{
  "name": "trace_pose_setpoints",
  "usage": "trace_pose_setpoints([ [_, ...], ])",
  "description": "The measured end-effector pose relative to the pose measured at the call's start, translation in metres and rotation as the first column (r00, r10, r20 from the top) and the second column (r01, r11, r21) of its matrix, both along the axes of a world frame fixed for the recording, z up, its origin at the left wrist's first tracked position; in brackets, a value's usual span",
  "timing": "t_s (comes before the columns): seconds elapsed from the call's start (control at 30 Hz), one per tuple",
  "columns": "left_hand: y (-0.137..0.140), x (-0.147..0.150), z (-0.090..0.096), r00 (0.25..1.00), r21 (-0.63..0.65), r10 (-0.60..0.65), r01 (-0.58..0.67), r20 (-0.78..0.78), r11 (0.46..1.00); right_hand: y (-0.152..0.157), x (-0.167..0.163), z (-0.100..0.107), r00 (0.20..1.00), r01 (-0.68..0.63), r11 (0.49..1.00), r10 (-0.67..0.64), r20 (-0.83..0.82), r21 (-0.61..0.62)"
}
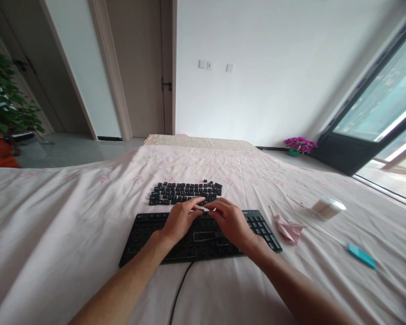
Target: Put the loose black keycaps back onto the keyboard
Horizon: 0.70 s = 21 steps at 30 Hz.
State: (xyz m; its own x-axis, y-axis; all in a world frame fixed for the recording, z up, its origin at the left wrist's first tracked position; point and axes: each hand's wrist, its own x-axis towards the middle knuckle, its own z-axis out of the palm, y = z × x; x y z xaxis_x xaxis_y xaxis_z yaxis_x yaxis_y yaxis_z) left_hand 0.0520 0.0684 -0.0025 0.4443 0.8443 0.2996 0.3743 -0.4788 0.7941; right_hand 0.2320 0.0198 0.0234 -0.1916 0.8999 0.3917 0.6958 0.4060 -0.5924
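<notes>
Evidently, in the head view, close two-handed finger work is being done at the centre of the frame, over the upper edge of a black keyboard (203,246). The keyboard is laid in the lower middle on a pale flowered cover (71,216), its number pad keys (264,228) seated at the right end, while much of the left and middle is bare of caps. The left hand (178,221) and the right hand (232,223) are brought nearly together, thumbs and forefingers drawn in almost to a pinch; whether a small key is held between them cannot be told. Loose keycaps (179,192) are spread just above the keyboard in the picture. At the right, a crumpled pink cloth (289,230) and a clear tub of cotton swabs (328,208) are set apart.

For this work, even pressure from both sides is probably best, with fingers kept square to the board, wrists kept light, and the loose caps left unbrushed by the fingertips.
</notes>
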Motion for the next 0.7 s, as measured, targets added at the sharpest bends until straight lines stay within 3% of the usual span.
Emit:
trace_pose_setpoints([
  [0.2,0.000,0.000,0.001,0.980,-0.134,-0.039,0.066,0.196,0.989,0.018,-0.003,-0.004,0.988,-0.135,0.990,0.137,-0.071,0.030],
  [0.5,0.005,-0.005,0.005,0.930,-0.293,-0.015,0.130,0.367,0.947,0.013,-0.010,0.007,0.992,-0.116,0.991,0.112,0.056,0.065],
  [0.7,-0.001,-0.007,0.008,0.853,-0.442,0.066,0.200,0.517,0.875,0.006,-0.019,0.014,0.984,-0.116,0.987,0.100,0.145,0.107],
])
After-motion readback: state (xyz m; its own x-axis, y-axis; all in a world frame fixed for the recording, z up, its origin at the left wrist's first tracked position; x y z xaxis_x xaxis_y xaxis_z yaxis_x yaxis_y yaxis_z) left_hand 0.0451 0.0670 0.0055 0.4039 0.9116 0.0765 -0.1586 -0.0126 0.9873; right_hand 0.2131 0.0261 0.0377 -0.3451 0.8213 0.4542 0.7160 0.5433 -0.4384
